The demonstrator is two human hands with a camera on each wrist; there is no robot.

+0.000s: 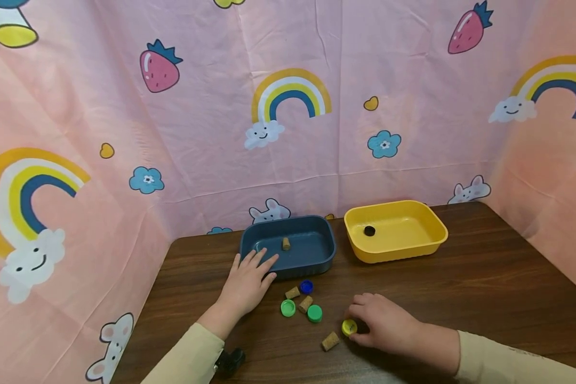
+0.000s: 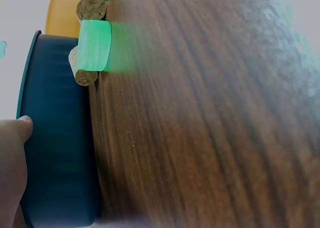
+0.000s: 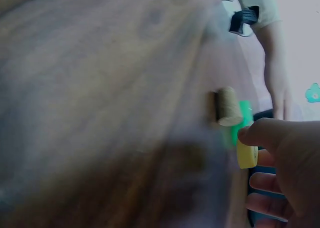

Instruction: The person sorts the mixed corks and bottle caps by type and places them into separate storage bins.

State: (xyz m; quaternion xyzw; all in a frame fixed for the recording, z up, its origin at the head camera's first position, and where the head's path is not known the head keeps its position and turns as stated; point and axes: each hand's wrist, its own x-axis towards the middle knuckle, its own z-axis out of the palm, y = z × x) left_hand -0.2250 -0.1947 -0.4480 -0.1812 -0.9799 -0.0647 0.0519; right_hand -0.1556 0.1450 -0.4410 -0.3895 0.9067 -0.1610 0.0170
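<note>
Through the rig I have the yellow cap (image 1: 349,327) between the thumb and fingers of the right hand (image 1: 389,322), a light side pinch at the near part of the table (image 1: 485,277); whether the cap has left the wood I cannot tell. A cork (image 1: 330,341) lies just beside it, so I would lift straight up before going sideways, lest the knuckles or the cap knock that cork away. Pressure should stay gentle and even across the cap's edge, since I'd expect a thin, smooth rim to twist out if squeezed off-centre. My left hand (image 1: 244,285) is spread with nothing in its grasp, fingers over the near left corner of the blue tray (image 1: 307,268) and thumb on its rim; resting lightly there seems wise, as hard pressing could tip or slide it. As for writing, the yellow cap's face carries small dark marks, too small to read, and I can make out no brand or label on either the blue tray or the yellow tray (image 1: 408,250).
</note>
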